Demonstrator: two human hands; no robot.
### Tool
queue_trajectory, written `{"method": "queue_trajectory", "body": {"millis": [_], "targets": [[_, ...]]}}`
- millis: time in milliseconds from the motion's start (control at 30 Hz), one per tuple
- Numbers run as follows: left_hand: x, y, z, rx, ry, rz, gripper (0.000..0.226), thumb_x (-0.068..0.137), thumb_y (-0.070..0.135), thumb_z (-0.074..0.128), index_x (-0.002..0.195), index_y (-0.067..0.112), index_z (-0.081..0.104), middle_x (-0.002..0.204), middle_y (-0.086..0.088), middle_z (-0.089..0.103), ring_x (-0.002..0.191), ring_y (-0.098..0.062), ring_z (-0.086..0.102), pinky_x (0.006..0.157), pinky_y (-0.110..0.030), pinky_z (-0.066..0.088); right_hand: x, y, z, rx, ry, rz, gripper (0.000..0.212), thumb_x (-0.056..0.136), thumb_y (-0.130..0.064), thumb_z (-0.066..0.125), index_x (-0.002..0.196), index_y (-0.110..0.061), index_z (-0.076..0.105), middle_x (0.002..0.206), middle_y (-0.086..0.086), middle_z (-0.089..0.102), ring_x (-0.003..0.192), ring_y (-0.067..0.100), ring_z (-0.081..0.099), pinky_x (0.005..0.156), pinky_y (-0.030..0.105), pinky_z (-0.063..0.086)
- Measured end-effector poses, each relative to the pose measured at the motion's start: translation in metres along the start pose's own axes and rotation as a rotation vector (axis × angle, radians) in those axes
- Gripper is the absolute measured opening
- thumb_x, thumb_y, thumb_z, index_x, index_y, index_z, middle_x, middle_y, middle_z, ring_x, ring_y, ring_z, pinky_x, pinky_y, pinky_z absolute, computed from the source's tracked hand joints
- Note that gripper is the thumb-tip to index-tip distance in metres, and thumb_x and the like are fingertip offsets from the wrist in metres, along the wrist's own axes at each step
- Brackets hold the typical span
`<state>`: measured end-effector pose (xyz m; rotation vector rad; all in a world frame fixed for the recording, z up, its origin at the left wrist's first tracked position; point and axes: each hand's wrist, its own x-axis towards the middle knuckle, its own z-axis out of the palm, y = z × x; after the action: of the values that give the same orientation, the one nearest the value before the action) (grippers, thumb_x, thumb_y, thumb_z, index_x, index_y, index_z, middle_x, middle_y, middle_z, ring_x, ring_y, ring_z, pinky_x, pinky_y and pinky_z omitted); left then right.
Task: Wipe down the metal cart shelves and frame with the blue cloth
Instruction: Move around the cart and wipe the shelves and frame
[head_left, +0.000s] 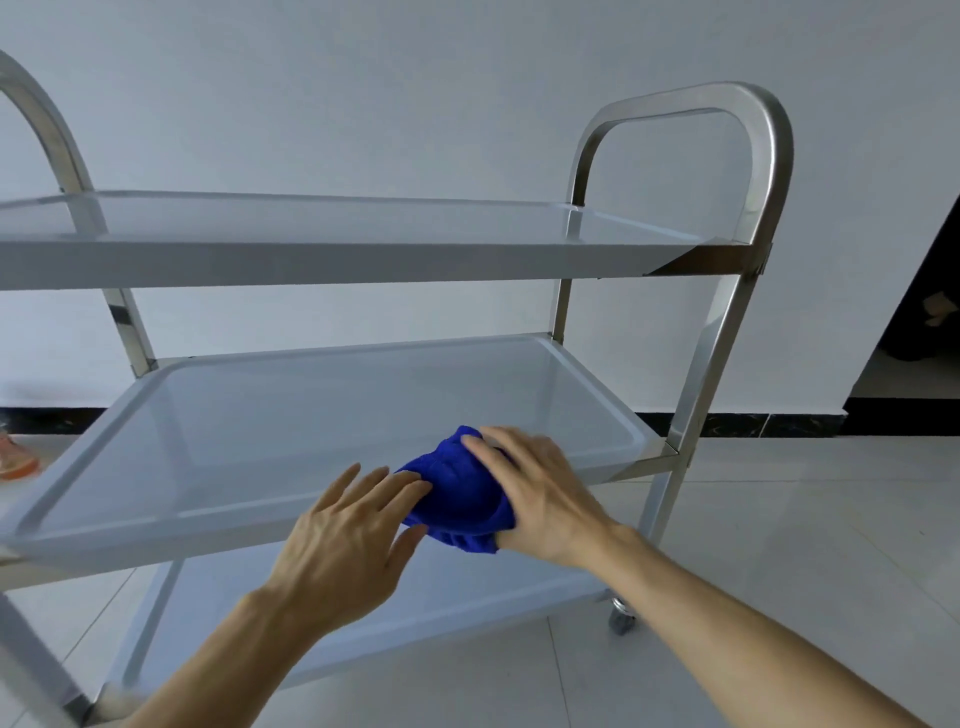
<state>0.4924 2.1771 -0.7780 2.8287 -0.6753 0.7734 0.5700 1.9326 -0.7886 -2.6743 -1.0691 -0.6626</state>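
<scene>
A three-shelf metal cart stands before me, its middle shelf (270, 415) at hand height. A bunched blue cloth (457, 499) lies on the near rim of that middle shelf, toward its right end. My right hand (535, 488) lies over the cloth's right side, fingers draped across the top and thumb under its lower edge, gripping it. My left hand (348, 535) is beside the cloth on the left, with straight fingers whose tips touch the cloth's left edge. The top shelf (332, 249) and the bottom shelf (467, 613) hold nothing.
The cart's steel frame arches into a handle (748, 114) at the right and another at the far left (36, 104). A caster (621, 618) sits under the right leg. White wall behind, tiled floor around, an orange shoe (18, 462) at the left, a dark doorway at the right.
</scene>
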Motion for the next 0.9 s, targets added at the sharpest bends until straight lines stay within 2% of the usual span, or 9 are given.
{"method": "queue_trajectory", "body": {"millis": [100,200,267,367,467,567,633,767,900], "targets": [[0.009,0.008,-0.003,-0.023,0.003,-0.043,0.040,0.094,0.046,0.041,0.114,0.020,0.065,0.103,0.011,0.067,0.095,-0.014,0.065,0.104,-0.041,0.047,-0.023,0.028,-0.022,0.110,-0.109,0.052,0.084,0.081,-0.059,0.066,0.150,-0.022,0.037,0.153,-0.003,0.040,0.140,0.013,0.038,0.116,0.037,0.030],[0.029,0.023,-0.010,-0.011,-0.090,-0.072,0.055,0.094,0.057,0.027,0.131,0.026,0.055,0.091,0.007,0.062,0.088,-0.019,0.059,0.098,-0.038,0.048,-0.026,0.033,-0.040,0.364,-0.221,0.199,0.050,0.092,-0.030,0.061,0.141,-0.029,0.051,0.137,-0.021,0.055,0.128,-0.003,0.047,0.112,0.022,0.033],[0.047,0.033,-0.011,0.075,-0.207,-0.075,0.063,0.093,0.064,0.017,0.142,0.032,0.039,0.103,0.002,0.056,0.097,-0.021,0.052,0.103,-0.034,0.040,-0.019,0.033,-0.041,0.529,-0.210,0.334,0.040,0.094,-0.009,0.048,0.126,-0.026,0.066,0.120,-0.022,0.067,0.115,-0.003,0.058,0.103,0.019,0.043],[0.069,0.045,0.006,0.053,-0.247,-0.088,0.063,0.092,0.066,0.037,0.138,0.023,0.041,0.129,-0.004,0.047,0.117,-0.024,0.045,0.108,-0.034,0.033,0.000,0.035,-0.030,0.418,-0.105,0.475,0.041,0.098,-0.001,0.039,0.118,-0.018,0.071,0.117,-0.008,0.070,0.112,0.009,0.063,0.091,0.014,0.047],[0.073,0.051,0.032,-0.035,-0.226,-0.082,0.070,0.086,0.055,0.061,0.138,0.013,0.038,0.147,-0.003,0.040,0.132,-0.024,0.041,0.112,-0.039,0.030,0.023,0.027,-0.017,0.372,-0.018,0.475,0.034,0.103,-0.005,0.040,0.123,-0.014,0.066,0.126,0.002,0.066,0.117,0.017,0.061,0.090,0.015,0.041],[0.063,0.042,0.047,0.021,-0.124,-0.055,0.077,0.078,0.041,0.074,0.142,0.014,0.041,0.136,-0.004,0.055,0.118,-0.027,0.057,0.099,-0.041,0.045,0.037,0.014,-0.006,0.402,-0.069,0.541,0.034,0.106,-0.022,0.037,0.130,-0.024,0.061,0.131,-0.004,0.063,0.118,0.018,0.059,0.091,0.026,0.043],[0.052,0.033,0.045,0.042,-0.051,-0.027,0.076,0.073,0.037,0.079,0.140,0.017,0.047,0.130,-0.006,0.060,0.108,-0.027,0.063,0.090,-0.040,0.052,0.035,0.012,-0.001,0.292,-0.112,0.577,0.034,0.106,-0.035,0.034,0.126,-0.030,0.061,0.129,-0.009,0.064,0.116,0.019,0.060,0.089,0.032,0.045],[0.013,-0.011,0.020,0.073,0.004,-0.064,0.067,0.077,0.039,0.077,0.137,0.023,0.051,0.138,0.002,0.057,0.112,-0.020,0.062,0.092,-0.034,0.049,0.029,0.016,0.002,0.252,-0.069,0.550,0.037,0.101,-0.050,0.042,0.122,-0.031,0.065,0.130,-0.015,0.064,0.117,0.017,0.061,0.091,0.032,0.047],[-0.049,-0.079,-0.020,0.094,-0.051,-0.199,0.062,0.086,0.049,0.061,0.142,0.029,0.044,0.142,0.009,0.052,0.118,-0.018,0.057,0.097,-0.034,0.045,0.026,0.013,0.015,0.162,0.128,0.477,0.022,0.096,-0.034,0.058,0.110,-0.026,0.073,0.121,-0.014,0.070,0.115,0.016,0.065,0.089,0.030,0.050]]}}
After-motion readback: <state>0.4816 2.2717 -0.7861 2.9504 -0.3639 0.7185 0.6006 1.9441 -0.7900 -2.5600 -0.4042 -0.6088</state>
